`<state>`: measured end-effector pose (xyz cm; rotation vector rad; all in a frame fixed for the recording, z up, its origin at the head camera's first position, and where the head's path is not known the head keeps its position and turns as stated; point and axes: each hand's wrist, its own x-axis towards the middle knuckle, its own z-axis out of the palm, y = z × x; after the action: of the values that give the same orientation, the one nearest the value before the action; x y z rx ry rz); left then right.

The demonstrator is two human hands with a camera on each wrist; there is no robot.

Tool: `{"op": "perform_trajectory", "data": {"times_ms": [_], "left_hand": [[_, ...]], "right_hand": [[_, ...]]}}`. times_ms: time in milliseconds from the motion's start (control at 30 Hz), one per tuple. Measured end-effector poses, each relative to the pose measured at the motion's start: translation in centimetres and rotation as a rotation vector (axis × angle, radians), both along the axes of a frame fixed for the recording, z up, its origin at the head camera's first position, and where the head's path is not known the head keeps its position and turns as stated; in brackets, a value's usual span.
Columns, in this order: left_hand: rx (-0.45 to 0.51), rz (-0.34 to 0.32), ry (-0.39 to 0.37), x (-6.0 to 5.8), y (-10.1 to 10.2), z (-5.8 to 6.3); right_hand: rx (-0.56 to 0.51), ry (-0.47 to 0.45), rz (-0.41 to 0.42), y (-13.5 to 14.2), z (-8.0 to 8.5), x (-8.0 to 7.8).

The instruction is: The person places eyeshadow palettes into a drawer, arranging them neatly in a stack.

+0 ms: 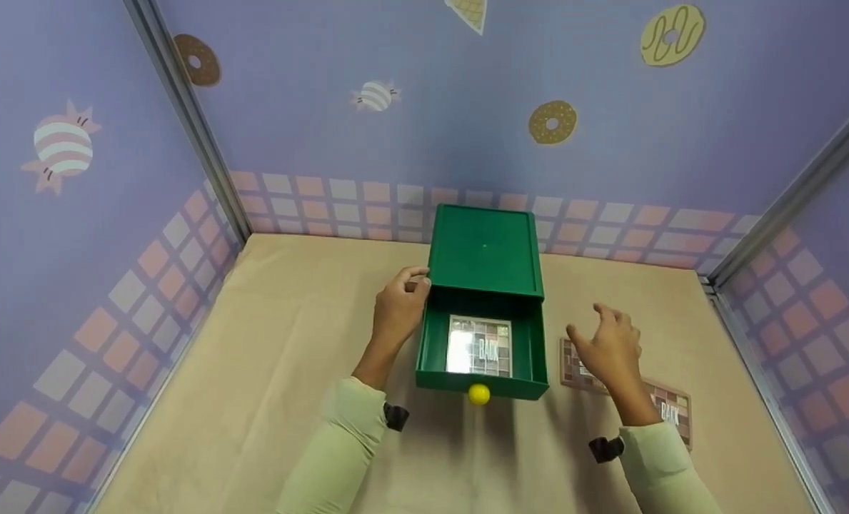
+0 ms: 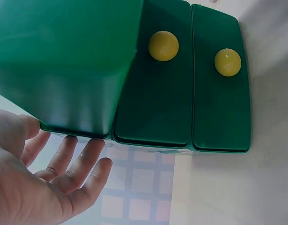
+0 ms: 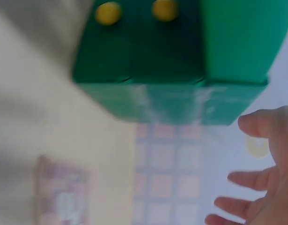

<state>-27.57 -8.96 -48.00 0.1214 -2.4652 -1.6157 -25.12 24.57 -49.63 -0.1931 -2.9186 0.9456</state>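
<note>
A green drawer cabinet (image 1: 485,246) stands against the back wall, its top drawer (image 1: 435,346) pulled out. Inside that drawer lies a flat square box (image 1: 492,346) printed with BACK, seemingly a makeup palette. My left hand (image 1: 400,307) rests its fingertips against the cabinet's left side, fingers loosely extended. Two lower drawers, each with a yellow knob (image 2: 164,46), show closed in the left wrist view. To the right of the cabinet, my right hand (image 1: 612,346) hovers with spread fingers, holding nothing. It partly covers two similar flat boxes (image 1: 670,407) on the table.
A yellow knob (image 1: 479,395) juts from the front of the open drawer. The beige-covered table (image 1: 288,335) is enclosed by patterned walls (image 1: 467,128) at the back and both sides, with metal posts (image 1: 196,128) at the corners.
</note>
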Motion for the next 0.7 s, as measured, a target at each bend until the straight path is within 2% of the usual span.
{"op": "perform_trajectory", "data": {"times_ms": [300,533,700], "left_hand": [[-0.016,0.011,0.020,-0.3,-0.1,0.4],[-0.006,0.017,0.013,0.0,-0.1,0.3],[-0.012,0.003,0.006,0.1,0.0,0.0]], "right_hand": [[-0.031,-0.160,-0.124,1.6,-3.3,-0.4],[0.081,-0.269,-0.143,1.8,-6.7,-0.3],[0.111,-0.295,-0.146,1.8,-8.8,0.2]]}}
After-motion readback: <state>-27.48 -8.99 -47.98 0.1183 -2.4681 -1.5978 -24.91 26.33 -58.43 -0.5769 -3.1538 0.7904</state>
